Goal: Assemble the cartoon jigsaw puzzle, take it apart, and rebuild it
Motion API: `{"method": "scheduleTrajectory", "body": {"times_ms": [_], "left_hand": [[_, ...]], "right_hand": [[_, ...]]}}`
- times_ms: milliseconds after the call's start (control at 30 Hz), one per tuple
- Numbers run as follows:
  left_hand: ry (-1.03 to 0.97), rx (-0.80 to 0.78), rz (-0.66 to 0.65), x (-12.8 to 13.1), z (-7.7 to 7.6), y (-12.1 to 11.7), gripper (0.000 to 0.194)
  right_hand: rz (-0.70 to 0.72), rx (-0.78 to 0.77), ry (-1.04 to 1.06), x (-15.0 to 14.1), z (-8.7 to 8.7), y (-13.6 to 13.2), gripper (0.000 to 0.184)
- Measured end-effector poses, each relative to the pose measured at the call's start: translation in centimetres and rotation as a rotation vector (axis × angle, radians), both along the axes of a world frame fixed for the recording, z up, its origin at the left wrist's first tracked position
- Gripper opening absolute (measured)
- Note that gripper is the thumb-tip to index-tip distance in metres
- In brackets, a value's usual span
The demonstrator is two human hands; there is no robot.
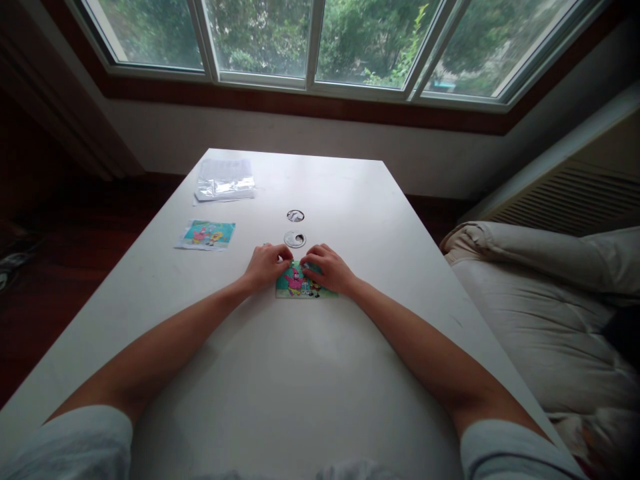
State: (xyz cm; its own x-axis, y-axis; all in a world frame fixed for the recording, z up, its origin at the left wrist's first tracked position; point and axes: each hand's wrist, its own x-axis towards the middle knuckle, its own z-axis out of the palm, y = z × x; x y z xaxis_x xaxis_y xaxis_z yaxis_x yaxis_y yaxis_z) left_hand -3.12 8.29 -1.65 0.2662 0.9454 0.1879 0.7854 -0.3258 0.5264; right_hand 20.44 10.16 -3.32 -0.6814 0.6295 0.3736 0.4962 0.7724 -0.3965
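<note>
A small colourful cartoon picture [295,283], with a pink figure on a teal background, lies flat on the white table in front of me. My left hand [269,265] is at its upper left corner, thumb and index finger pinched together; what is between them is too small to make out. My right hand [327,268] lies over the upper right part of the picture with bent fingers, the fingertips drawn together near its top edge and hiding part of it. Just beyond my hands lie two small round flat things, a nearer one [295,239] and a farther one [295,216].
Left of my hands lies a paper sheet [206,235] with a similar cartoon picture. Behind it is a clear plastic packet [225,180] on the white table [300,373]. A padded beige seat [525,320] stands along the right side; a window is ahead.
</note>
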Motion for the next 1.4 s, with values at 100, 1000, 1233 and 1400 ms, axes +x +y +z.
{"method": "scheduleTrajectory", "body": {"times_ms": [100,1000,1233,1400], "left_hand": [[0.024,0.008,-0.011,0.0,0.1,-0.1,0.015],[0.066,0.105,0.010,-0.8,-0.1,0.4,0.022],[0.113,0.143,0.149,-3.3,-0.5,1.8,0.025],[0.169,0.146,0.094,-2.8,-0.7,1.5,0.028]], "right_hand": [[0.002,0.001,-0.004,0.0,0.0,0.0,0.018],[0.011,-0.011,0.014,0.0,0.0,0.1,0.017],[0.020,-0.023,0.058,0.3,-0.2,0.5,0.017],[0.015,-0.029,0.059,0.3,-0.1,0.5,0.016]]}}
